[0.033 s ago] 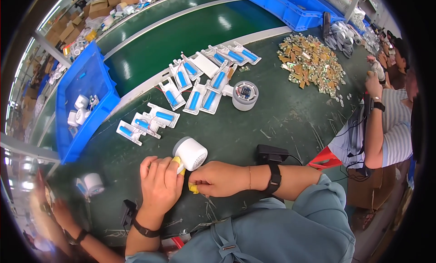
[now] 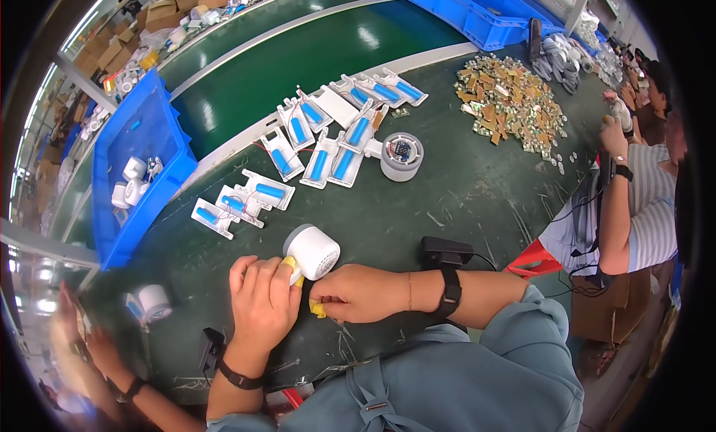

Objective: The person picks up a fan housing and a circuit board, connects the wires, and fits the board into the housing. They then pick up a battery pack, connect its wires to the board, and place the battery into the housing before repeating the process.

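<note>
My left hand (image 2: 262,301) is closed round the narrow neck of a white round-headed device (image 2: 313,253); its drum has a grey rim and a small-holed grille. Yellow coverings show on the left fingertips. Close beside the drum, my right hand (image 2: 362,294) is closed, with yellow at the fingertips; whatever it may hold is hidden. Farther off lie several white half-shells (image 2: 319,167) with blue cylindrical cells and thin wires. At their right end a similar round head (image 2: 402,157) lies with its circuit board facing up.
A large heap of small circuit boards (image 2: 511,100) lies at the far right. Blue bins (image 2: 142,186) stand at left and far right. A black box with a cable (image 2: 446,251) is beside my right wrist. Co-workers' arms show on both sides; another white device (image 2: 154,303) lies at left.
</note>
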Motion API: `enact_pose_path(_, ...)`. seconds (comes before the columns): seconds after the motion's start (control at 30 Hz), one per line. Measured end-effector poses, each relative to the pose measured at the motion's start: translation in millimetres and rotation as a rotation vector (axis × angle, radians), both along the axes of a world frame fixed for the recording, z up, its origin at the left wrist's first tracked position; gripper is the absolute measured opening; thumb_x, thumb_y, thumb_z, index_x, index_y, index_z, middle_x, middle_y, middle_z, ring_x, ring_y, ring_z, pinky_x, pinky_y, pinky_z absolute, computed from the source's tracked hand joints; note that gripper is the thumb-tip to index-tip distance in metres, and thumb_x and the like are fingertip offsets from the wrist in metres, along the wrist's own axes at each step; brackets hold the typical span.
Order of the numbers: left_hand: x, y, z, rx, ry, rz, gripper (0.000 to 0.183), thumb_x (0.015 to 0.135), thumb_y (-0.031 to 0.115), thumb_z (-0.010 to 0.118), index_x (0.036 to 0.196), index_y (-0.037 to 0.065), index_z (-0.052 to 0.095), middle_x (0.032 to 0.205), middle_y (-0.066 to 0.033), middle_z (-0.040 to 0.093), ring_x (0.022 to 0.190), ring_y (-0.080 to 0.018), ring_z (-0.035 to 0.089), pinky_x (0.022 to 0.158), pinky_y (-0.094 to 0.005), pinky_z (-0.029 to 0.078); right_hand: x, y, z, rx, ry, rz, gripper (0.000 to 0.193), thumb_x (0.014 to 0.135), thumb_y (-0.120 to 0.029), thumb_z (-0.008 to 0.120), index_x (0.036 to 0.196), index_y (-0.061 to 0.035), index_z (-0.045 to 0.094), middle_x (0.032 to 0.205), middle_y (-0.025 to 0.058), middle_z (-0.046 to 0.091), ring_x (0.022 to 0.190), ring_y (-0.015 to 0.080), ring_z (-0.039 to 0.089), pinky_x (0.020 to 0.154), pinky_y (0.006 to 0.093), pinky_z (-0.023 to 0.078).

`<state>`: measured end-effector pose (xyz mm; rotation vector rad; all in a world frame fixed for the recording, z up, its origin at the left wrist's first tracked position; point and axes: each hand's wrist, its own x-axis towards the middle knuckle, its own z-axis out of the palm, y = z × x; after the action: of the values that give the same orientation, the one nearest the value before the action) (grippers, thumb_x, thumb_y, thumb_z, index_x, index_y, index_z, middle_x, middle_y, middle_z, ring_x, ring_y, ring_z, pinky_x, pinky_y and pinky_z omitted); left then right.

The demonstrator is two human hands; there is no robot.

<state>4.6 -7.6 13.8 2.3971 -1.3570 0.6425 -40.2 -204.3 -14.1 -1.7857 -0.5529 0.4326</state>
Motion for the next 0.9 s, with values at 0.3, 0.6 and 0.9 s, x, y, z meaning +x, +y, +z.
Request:
enact_pose_path(0.3, 7.1, 16.2, -10.2, -0.553, 1.087, 0.354, 0.026, 0.083, 0.014, 0.071, 0.098, -0.005, 0.062, 0.078, -0.0079, 0.066, 0.065, -0.013, 0.061, 0.06, -0.0257, 0.049, -1.2, -1.4, -4.4, -0.017, -0.084, 0.031, 0.013, 0.084, -0.009, 0.057, 0.094, -0.0023, 0.062, 0.081, 0.0131, 0.065, 0.071, 0.0282, 0.066, 0.066, 0.0389, 0.051)
enact_pose_path(0.6, 6.2, 24.6, 0.4, -0.844, 1.711, 0.089, 0.044, 0.094, 0.041, 0.054, 0.094, -0.003, 0.062, 0.074, -0.0108, 0.066, 0.059, -0.0165, 0.061, 0.058, -0.028, 0.049, 0.0, -0.6, -8.1, -0.028, -0.148, 0.042, 0.015, 0.085, -0.007, 0.055, 0.098, -0.0017, 0.061, 0.08, 0.0122, 0.064, 0.071, 0.0265, 0.067, 0.065, 0.0385, 0.05)
enact_pose_path(0.9, 23.7, 104.9, 53.1, -0.004, 0.844, 0.628, 0.026, 0.084, 0.02, 0.056, 0.093, -0.002, 0.066, 0.062, -0.0129, 0.062, 0.058, -0.018, 0.061, 0.055, -0.0344, 0.046, 2.3, -10.3, -1.4, 0.017, -0.142, -0.092, 0.011, 0.085, -0.007, 0.056, 0.095, -0.0029, 0.06, 0.077, 0.0131, 0.063, 0.07, 0.0273, 0.066, 0.063, 0.0379, 0.05)
